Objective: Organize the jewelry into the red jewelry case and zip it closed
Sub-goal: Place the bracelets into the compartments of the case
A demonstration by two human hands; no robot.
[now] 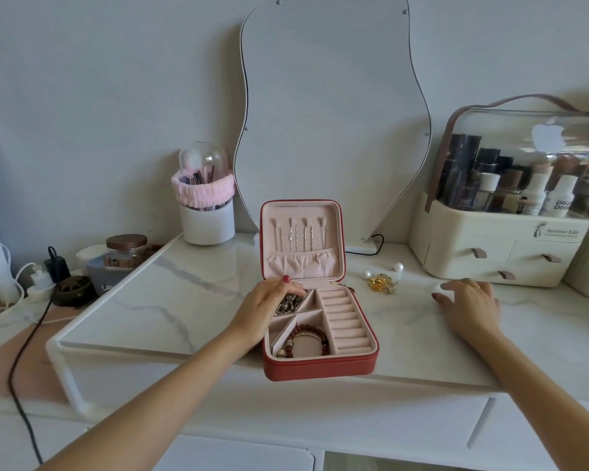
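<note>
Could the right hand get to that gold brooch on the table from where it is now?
Probably yes. The right hand rests on the marble top, and the gold brooch lies uncovered just to its left, with only bare tabletop between them. The open red case sits further left, out of the way.

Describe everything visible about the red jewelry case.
The red jewelry case is square with rounded corners and lies unzipped on the marble top, its lid upright. The lining is pale pink. The lid holds hanging chains above a gathered pocket. The base has empty ring rolls on the right, a red bead bracelet at front left, and dark beaded jewelry at rear left, where the left hand rests.
</note>
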